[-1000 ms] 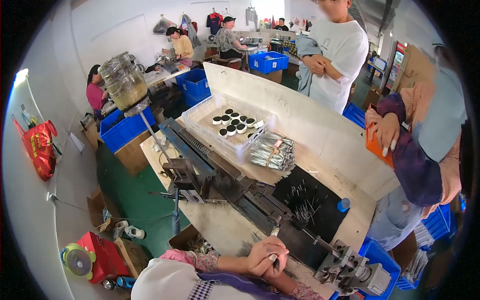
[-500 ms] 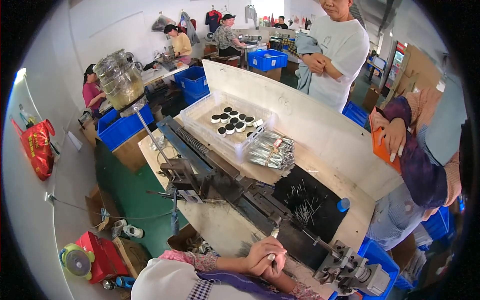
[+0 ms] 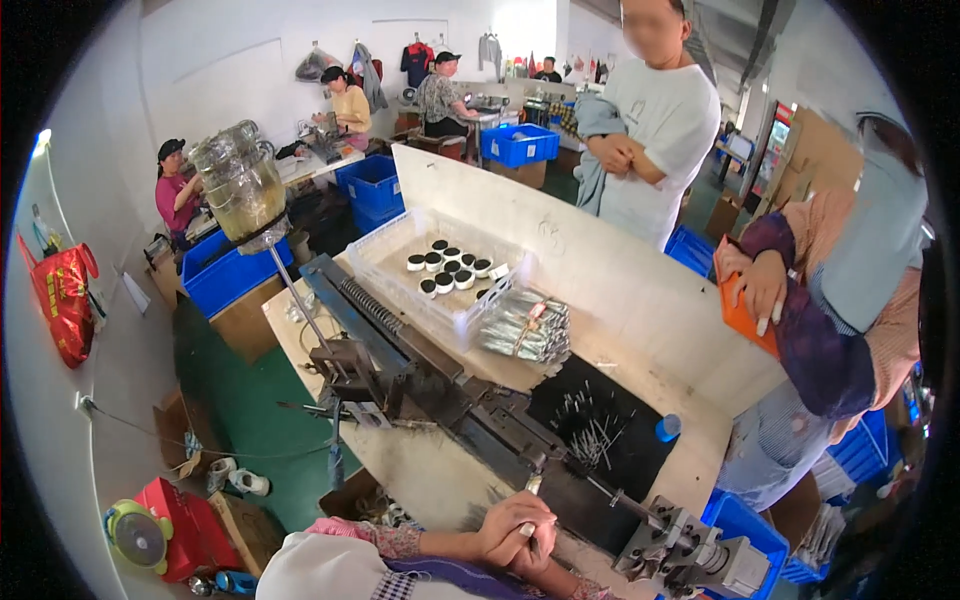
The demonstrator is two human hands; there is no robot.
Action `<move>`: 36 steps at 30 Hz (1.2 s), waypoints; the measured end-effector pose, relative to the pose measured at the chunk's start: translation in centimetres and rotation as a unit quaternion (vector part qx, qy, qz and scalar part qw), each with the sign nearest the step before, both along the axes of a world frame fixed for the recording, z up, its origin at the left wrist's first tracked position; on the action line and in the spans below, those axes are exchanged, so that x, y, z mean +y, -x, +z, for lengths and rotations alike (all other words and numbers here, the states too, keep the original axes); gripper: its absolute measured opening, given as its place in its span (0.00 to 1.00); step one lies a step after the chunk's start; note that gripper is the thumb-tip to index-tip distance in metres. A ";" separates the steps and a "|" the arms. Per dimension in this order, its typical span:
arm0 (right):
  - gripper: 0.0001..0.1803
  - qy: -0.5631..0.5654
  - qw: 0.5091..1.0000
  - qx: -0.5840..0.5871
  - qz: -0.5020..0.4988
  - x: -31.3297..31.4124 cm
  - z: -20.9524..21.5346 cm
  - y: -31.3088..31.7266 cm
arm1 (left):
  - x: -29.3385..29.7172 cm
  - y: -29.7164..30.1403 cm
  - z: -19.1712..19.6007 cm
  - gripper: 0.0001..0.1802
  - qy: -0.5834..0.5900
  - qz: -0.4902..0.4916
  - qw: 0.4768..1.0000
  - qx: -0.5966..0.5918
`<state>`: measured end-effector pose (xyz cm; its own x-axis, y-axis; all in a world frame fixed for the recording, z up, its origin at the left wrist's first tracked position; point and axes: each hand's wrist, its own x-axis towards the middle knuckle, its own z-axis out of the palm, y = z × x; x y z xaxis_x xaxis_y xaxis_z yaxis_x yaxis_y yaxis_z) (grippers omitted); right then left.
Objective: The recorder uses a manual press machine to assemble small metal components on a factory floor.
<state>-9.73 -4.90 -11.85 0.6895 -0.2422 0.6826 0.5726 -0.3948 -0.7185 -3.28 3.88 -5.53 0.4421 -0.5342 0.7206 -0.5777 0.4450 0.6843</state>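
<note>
Close to the front edge of the bench, my left hand (image 3: 505, 528) and my right hand (image 3: 541, 545) are clasped together, fingers closed around each other. Whether anything small is between the palms is hidden. Just beyond them, a short pale-tipped lever (image 3: 535, 483) sticks up from the long dark metal machine (image 3: 480, 410); I cannot tell if my fingers touch it. Thin metal rods (image 3: 596, 440) lie loose on a black mat (image 3: 640, 425) past the machine, with a small blue cap (image 3: 668, 428) beside them.
A clear plastic crate (image 3: 375, 265) holds several black-topped white rolls, beside a tied bundle of metal rods (image 3: 527, 326). A white board (image 3: 600, 270) edges the bench. Behind it stands a person (image 3: 660, 140) with folded arms; another person (image 3: 840, 290) at the right holds an orange folder (image 3: 738, 310).
The view has shifted slightly, so the bench and machine sit a little left and lower. My hands stay clasped in the same place by the machine.
</note>
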 end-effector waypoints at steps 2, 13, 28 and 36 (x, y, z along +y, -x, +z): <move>0.13 0.000 1.000 -0.002 0.012 -0.1 1.2 0.3 | 0.0 0.4 0.3 0.16 0.015 -0.004 0.999 0.028; 0.13 -0.006 1.000 0.007 0.022 0.2 5.3 0.0 | -0.1 0.5 0.4 0.16 0.025 0.011 0.997 0.072; 0.13 -0.030 0.965 0.260 0.008 -4.1 11.3 4.4 | 0.3 -0.2 1.1 0.21 0.058 0.064 0.994 0.068; 0.14 0.292 0.892 0.338 -0.071 -4.6 4.3 6.1 | 0.9 -0.6 2.5 0.17 -0.036 0.026 0.999 -0.024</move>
